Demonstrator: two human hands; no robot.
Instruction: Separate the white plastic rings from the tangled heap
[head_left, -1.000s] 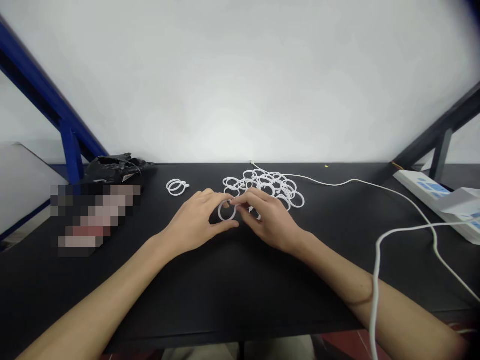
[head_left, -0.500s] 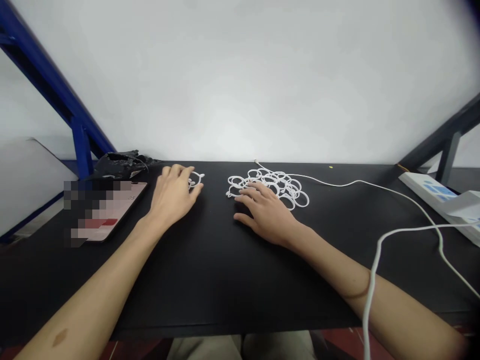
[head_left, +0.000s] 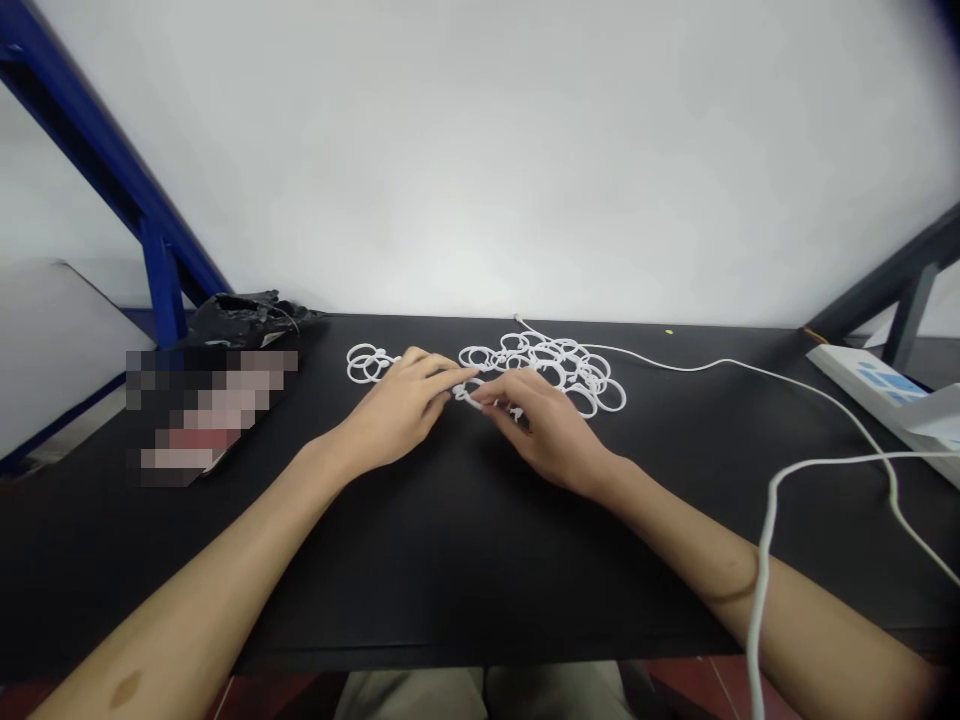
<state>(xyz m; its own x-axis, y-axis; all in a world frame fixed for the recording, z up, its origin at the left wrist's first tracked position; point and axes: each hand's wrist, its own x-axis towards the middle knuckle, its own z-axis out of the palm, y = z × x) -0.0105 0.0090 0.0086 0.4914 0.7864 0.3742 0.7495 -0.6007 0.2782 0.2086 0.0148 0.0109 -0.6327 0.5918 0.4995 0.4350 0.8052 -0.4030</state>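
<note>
my left hand (head_left: 401,405) and right hand (head_left: 544,425) pinch 1 white ring (head_left: 466,395) together at bench (head_left: 450,560) centre | small set-aside group (head_left: 365,364) left | big loose pile (head_left: 555,368) remains, most work left

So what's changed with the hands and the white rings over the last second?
The left hand, which had gone out to the small ring group half a second ago, has come back to the middle. Both hands now pinch one ring at the edge of the big pile, fingertips meeting. The right hand shifted slightly left. The cables and table are unchanged.
</note>
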